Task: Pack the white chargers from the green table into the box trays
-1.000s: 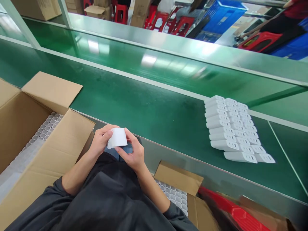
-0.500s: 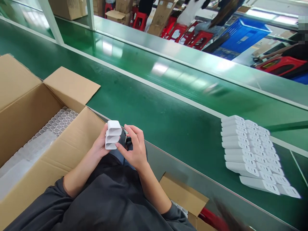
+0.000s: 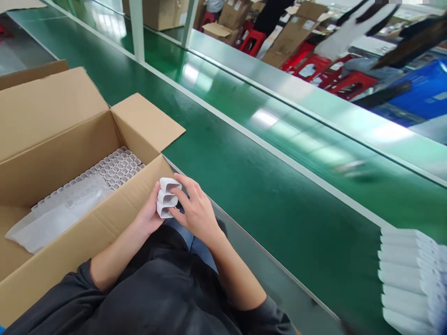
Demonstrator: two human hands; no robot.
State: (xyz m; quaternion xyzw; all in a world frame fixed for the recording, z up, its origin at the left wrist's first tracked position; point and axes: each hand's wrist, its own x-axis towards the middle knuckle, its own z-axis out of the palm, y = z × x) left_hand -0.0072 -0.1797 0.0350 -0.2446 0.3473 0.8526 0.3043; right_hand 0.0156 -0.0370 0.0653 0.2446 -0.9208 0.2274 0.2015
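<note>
A small stack of three hollow white plastic casings (image 3: pixel 166 199) is held in front of my body, open ends facing right and toward me. My left hand (image 3: pixel 151 211) grips the stack from its left side. My right hand (image 3: pixel 197 211) is at the open ends. One finger reaches to the top casing's opening, the thumb lies by the lowest one, and another finger rests near the top edge. To my left stands an open cardboard box (image 3: pixel 139 118) with rows of similar casings (image 3: pixel 120 168) standing on end. A translucent plastic sheet (image 3: pixel 66 209) partly covers them.
A green conveyor belt (image 3: pixel 251 186) runs diagonally past me. Stacked white casings (image 3: pixel 405 274) lie on it at the right. Beyond are red stools (image 3: pixel 352 83), a blue crate (image 3: pixel 419 93), cardboard boxes and people. A metal post (image 3: pixel 137 32) rises at the belt's far edge.
The view has swung left, so the box shows more and the stacked casings sit farther right. My right hand's fingers have closed in on the held casings, whose openings are turned more into view.
</note>
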